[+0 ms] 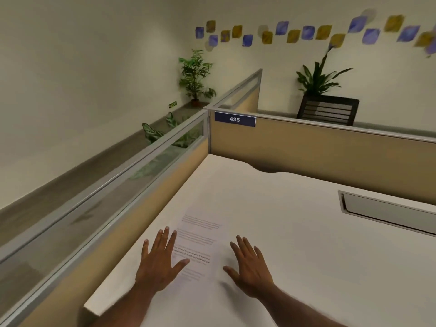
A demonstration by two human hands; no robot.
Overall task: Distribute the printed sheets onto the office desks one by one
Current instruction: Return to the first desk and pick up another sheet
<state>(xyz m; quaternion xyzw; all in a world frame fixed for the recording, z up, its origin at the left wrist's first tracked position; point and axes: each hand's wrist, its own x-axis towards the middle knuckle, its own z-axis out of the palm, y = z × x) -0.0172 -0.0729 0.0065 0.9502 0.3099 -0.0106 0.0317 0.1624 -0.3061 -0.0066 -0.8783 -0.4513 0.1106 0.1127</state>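
Head camera view: one printed sheet (200,246) lies flat on the white desk (295,232), near the desk's left edge and close to its front. Faint lines of text cover the sheet; the text is too blurred to read.

Left hand (159,263): palm down, fingers straight and spread, positioned over the sheet's left edge, thumb tip over the printed area. Right hand (247,267): palm down, fingers straight and spread, positioned at the sheet's right side. Neither hand grips anything. The hands are apart, with the sheet's text block between them.

Tan partition panels (318,149) enclose the desk at left and rear. A blue number plate (235,119) reading 435 is fixed at the rear panel's top left corner. A recessed cable tray (387,208) sits in the desk at right.
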